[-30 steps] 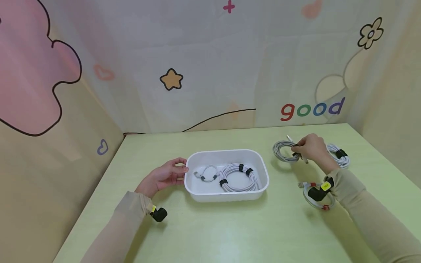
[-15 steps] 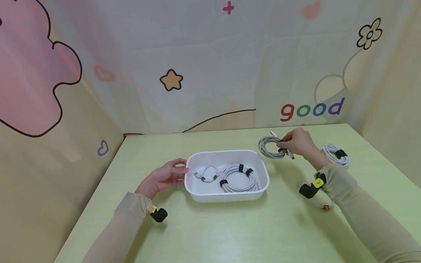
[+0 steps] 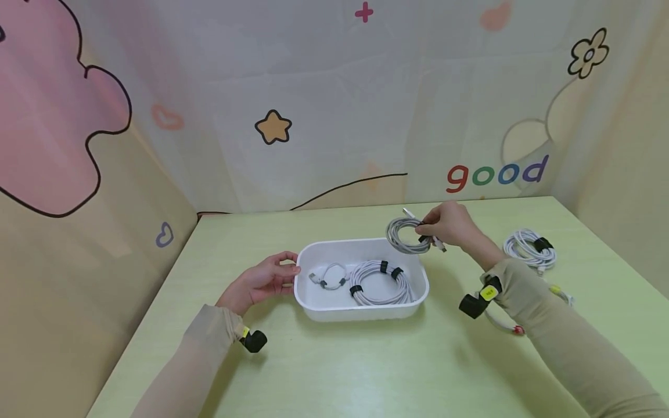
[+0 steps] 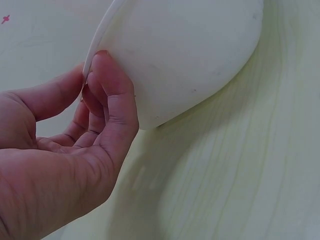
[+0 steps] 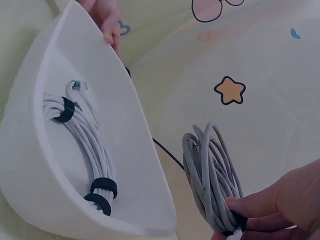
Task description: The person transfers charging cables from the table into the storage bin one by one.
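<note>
My left hand (image 3: pixel 263 277) pinches the left rim of a white plastic bin (image 3: pixel 360 314); the left wrist view shows the thumb (image 4: pixel 59 94) and index finger on either side of the rim. Inside the bin lie a small coiled white USB cable (image 3: pixel 333 276) and a larger white cable coil (image 3: pixel 380 283) bound with black straps. Above the bin's back right corner, my right hand (image 3: pixel 453 225) pinches a coiled grey cable (image 3: pixel 402 237) by its black strap. Its connector ends stick out past the fingers. In the right wrist view the grey coil (image 5: pixel 207 175) hangs beside the bin wall.
To the right on the pale green table (image 3: pixel 345 371) lies a white cable coil (image 3: pixel 525 249) with a black strap. A cable with red ties (image 3: pixel 504 325) and one with a yellow tie (image 3: pixel 560 294) are partly hidden under the right forearm. A printed curtain stands behind.
My right hand has carried the grey cable coil leftward from the table's right side to above the bin's back right corner. The left hand and the bin have stayed put.
</note>
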`<state>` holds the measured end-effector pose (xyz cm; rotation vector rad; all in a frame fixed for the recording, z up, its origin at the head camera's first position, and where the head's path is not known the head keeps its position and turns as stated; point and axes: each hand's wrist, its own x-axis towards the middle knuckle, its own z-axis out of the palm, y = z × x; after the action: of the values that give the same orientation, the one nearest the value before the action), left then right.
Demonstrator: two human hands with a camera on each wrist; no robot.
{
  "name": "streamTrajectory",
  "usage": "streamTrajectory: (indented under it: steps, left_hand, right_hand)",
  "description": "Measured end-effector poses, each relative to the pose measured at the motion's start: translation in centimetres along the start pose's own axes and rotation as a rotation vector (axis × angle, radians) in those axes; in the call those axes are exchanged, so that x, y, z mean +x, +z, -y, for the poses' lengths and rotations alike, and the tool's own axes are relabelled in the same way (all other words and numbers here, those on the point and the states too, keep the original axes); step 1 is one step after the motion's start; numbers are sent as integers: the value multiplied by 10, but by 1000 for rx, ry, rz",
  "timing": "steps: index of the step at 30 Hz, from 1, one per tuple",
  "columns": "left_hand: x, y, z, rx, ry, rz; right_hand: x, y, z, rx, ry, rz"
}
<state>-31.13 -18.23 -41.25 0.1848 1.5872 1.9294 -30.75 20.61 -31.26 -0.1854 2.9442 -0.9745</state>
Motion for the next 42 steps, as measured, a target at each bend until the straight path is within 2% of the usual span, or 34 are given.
streamTrajectory:
  steps: [14,21,31,36,42]
  left_hand:
    - [-3,3,-2,-3,-2,-6]
    - [-1,1,-1,-10,-1,0]
    - [-1,1,0,-18,1,4]
    - [-1,1,0,-10,2,7]
    - [-1,1,-1,-4,-3,-1]
  right_hand:
    - [-1,35,22,-49,-91,64]
    - [-4,48,27,-39,-90,101]
    - [-7,60,29,-87,-133,110]
    - [-11,57,30,-167,-155,69]
    - [-20,37,23,-149,-167,-58]
